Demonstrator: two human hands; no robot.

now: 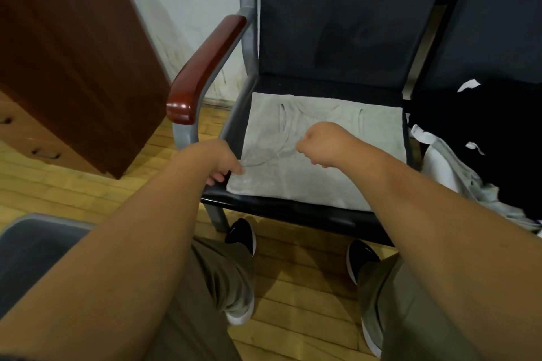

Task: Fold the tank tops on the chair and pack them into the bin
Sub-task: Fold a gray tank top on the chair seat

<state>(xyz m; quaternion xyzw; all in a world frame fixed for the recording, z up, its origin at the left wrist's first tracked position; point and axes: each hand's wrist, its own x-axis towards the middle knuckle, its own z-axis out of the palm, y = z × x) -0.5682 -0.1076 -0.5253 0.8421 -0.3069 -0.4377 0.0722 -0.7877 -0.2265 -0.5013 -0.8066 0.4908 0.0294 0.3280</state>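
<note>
A light grey tank top (316, 182) lies spread flat on the dark seat of the chair (293, 211) in front of me. My left hand (224, 163) is at the top's front left corner, thumb on the cloth and fingers curled under its edge. Over the middle of the top, my right hand (321, 142) is curled into a loose fist with its fingertips pointing down at the fabric. Whether it pinches the cloth is hidden. A grey bin (32, 246) sits on the floor at my lower left, partly behind my left arm.
A heap of black, white and grey garments (457, 167) lies on the adjoining seat to the right. The chair has a red-brown armrest (205, 70) on its left. A wooden cabinet (73, 53) stands further left. My legs and shoes are below on the wooden floor.
</note>
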